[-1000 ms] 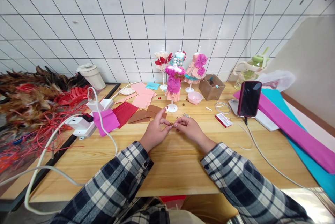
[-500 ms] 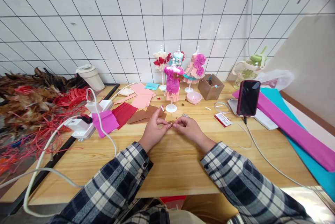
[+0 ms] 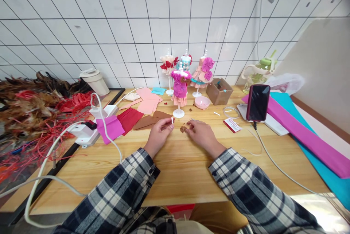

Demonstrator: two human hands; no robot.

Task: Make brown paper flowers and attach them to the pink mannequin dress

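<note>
My right hand (image 3: 202,135) pinches a small folded piece of brown paper (image 3: 182,129) between thumb and index finger, just above the table. My left hand (image 3: 160,134) is a little to the left of it, fingers bent and thumb apart from the index finger. A short white strip (image 3: 172,120) sits at the left index fingertip and looks stuck on. Behind the left hand lie brown paper sheets (image 3: 144,121). A mini dress form in a magenta and pink paper dress (image 3: 179,84) stands beyond both hands. A small grey object, partly hidden, lies behind the right fingers.
Three more dressed forms stand behind, beside a pink bowl (image 3: 202,102) and a cardboard box (image 3: 219,92). Red paper (image 3: 129,120), power strips (image 3: 86,135) and cables are on the left. A phone (image 3: 258,102), a red-and-white packet (image 3: 232,125) and paper rolls are on the right.
My hands have moved apart. My left hand has let go of the brown paper and drawn left, while my right hand keeps it. The view has shifted slightly.
</note>
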